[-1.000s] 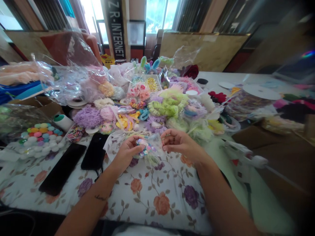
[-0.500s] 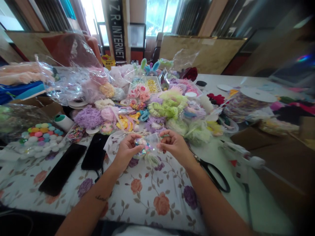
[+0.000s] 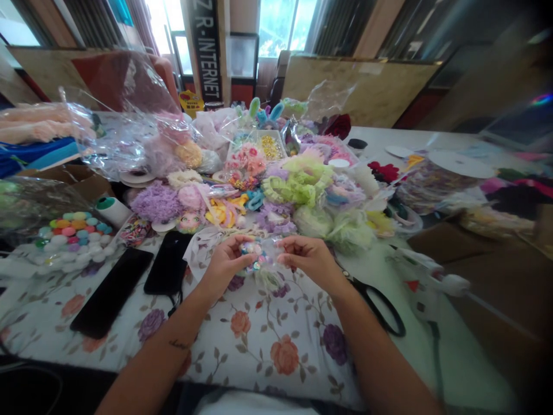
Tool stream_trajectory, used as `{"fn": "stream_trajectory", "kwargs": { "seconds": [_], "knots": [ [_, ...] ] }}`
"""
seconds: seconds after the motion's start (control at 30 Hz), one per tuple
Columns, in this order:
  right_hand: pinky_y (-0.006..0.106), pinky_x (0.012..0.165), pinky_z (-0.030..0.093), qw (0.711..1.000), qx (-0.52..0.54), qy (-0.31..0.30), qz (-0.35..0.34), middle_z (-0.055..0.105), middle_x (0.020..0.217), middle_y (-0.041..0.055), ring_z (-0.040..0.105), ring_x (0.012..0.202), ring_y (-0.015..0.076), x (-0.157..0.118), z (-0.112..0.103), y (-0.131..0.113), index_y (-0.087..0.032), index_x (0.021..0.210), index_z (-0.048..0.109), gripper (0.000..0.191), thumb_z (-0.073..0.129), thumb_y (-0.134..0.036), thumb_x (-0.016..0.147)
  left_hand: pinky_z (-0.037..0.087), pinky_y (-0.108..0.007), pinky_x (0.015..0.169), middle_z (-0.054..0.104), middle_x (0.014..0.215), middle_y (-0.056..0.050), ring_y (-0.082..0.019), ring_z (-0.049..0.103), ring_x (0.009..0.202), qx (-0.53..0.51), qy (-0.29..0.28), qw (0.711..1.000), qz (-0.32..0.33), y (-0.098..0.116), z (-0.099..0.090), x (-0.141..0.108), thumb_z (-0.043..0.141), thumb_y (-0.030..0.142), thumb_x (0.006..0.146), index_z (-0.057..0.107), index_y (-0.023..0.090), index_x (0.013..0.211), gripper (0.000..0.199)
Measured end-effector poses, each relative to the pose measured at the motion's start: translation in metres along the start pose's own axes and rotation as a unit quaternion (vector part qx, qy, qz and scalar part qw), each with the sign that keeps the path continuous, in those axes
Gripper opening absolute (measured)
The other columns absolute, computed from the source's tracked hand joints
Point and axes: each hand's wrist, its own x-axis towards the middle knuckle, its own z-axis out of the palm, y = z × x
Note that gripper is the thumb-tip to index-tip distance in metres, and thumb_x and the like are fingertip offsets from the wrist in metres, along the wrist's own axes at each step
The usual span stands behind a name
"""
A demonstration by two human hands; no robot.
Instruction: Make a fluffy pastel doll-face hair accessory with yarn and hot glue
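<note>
Between my two hands, above the floral tablecloth, is a small clear plastic bag [image 3: 258,257] with shiny, multicoloured pieces that look like sequins or beads. My left hand [image 3: 230,260] pinches its left side, thumb across the front. At the upper right, the fingers of my right hand [image 3: 302,253] are closed on the bag's clear edge. A pale green tulle-like bit [image 3: 268,281] shows just below the bag. Black-handled scissors [image 3: 378,305] lie right of my right wrist, their blades partly hidden by it.
Two black phones [image 3: 113,291] lie to the left, near a bag of coloured pompoms [image 3: 73,236]. Craft supplies, including green ruffled fabric [image 3: 298,178], are heaped ahead. A white glue gun [image 3: 425,276] and a cardboard box [image 3: 488,288] stand at right.
Both hands stay on the small bag, and its clear upper part now sits lower and flatter between them. The whole view has shifted slightly.
</note>
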Motion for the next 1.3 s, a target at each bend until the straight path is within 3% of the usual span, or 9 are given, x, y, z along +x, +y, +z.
{"fn": "stream_trajectory", "kwargs": {
  "seconds": [0.1,0.23,0.33,0.47,0.6,0.73,0.9,1.03,1.3],
  "knots": [
    [0.024,0.05,0.044,0.998,-0.006,-0.061,0.004,0.061,0.062,0.0,0.051,0.053,0.0107,-0.001,-0.007,-0.001,-0.017,0.085,0.076,0.024,0.075,-0.038,0.072,0.046,-0.019,0.062,0.065,0.078,0.0,-0.009,0.059,0.067,-0.004,-0.005,1.0,0.008,-0.002,-0.003,0.001,0.081,0.027,0.067,0.063,0.017,0.101,0.039],
    [0.028,0.07,0.052,0.989,0.023,-0.144,-0.03,0.071,0.094,0.0063,0.061,0.085,0.0184,-0.002,-0.015,-0.002,-0.023,0.083,0.079,0.02,0.06,-0.03,0.083,0.045,-0.019,0.06,0.066,0.077,0.001,-0.009,0.059,0.064,-0.007,-0.025,1.0,-0.001,0.001,-0.003,0.0,0.08,0.028,0.069,0.063,0.018,0.103,0.04],
    [0.028,0.071,0.053,0.984,0.009,-0.175,-0.03,0.071,0.102,0.0063,0.061,0.087,0.0189,-0.001,-0.014,-0.005,-0.023,0.088,0.079,0.021,0.059,-0.029,0.084,0.046,-0.021,0.061,0.068,0.078,0.0,-0.011,0.061,0.065,0.001,-0.045,0.999,-0.014,0.005,-0.001,-0.002,0.08,0.028,0.067,0.061,0.018,0.104,0.043],
    [0.026,0.065,0.051,0.984,-0.03,-0.169,-0.037,0.071,0.098,0.0037,0.061,0.074,0.0154,-0.001,-0.01,-0.01,-0.023,0.099,0.078,0.026,0.058,-0.029,0.083,0.045,-0.021,0.059,0.066,0.076,-0.001,-0.012,0.061,0.065,0.015,-0.06,0.998,-0.012,0.005,0.001,-0.004,0.08,0.028,0.067,0.059,0.018,0.103,0.044],
    [0.027,0.066,0.052,0.983,-0.057,-0.169,-0.033,0.071,0.099,0.0064,0.062,0.084,0.0191,-0.001,-0.013,-0.012,-0.022,0.087,0.08,0.028,0.053,-0.022,0.083,0.043,-0.021,0.058,0.063,0.074,0.001,-0.01,0.058,0.063,0.033,-0.055,0.998,0.002,0.001,0.0,-0.003,0.078,0.027,0.068,0.059,0.018,0.102,0.04],
    [0.027,0.063,0.051,0.983,-0.037,-0.175,-0.041,0.069,0.107,0.0091,0.061,0.074,0.0162,0.002,-0.008,-0.004,-0.021,0.09,0.079,0.022,0.061,-0.031,0.083,0.041,-0.021,0.057,0.06,0.073,0.001,-0.01,0.055,0.062,0.057,-0.065,0.996,0.002,0.0,0.0,-0.002,0.076,0.027,0.07,0.061,0.017,0.1,0.035],
    [0.028,0.063,0.048,0.995,0.0,-0.065,-0.071,0.066,0.078,0.0049,0.058,0.069,0.0163,0.004,0.012,0.008,-0.019,0.083,0.078,0.024,0.072,-0.041,0.075,0.038,-0.02,0.053,0.056,0.068,0.003,-0.009,0.05,0.058,0.064,-0.054,0.996,-0.006,0.0,0.001,-0.002,0.077,0.029,0.067,0.06,0.017,0.089,0.03],
    [0.026,0.061,0.044,0.995,-0.053,-0.021,-0.08,0.064,0.075,0.0034,0.056,0.071,0.0168,0.001,0.018,0.005,-0.018,0.08,0.076,0.027,0.064,-0.042,0.082,0.037,-0.02,0.053,0.055,0.066,0.003,-0.008,0.049,0.056,0.055,-0.044,0.997,-0.02,0.0,0.001,-0.003,0.074,0.029,0.069,0.058,0.017,0.081,0.024],
    [0.028,0.067,0.045,0.988,-0.075,-0.061,-0.124,0.064,0.079,0.0051,0.058,0.076,0.0185,0.001,0.016,0.005,-0.018,0.076,0.074,0.016,0.063,-0.028,0.083,0.037,-0.021,0.054,0.057,0.067,0.001,-0.008,0.047,0.058,0.067,-0.033,0.997,0.014,0.001,-0.001,-0.002,0.072,0.026,0.071,0.063,0.016,0.074,0.014]
  ]
}}
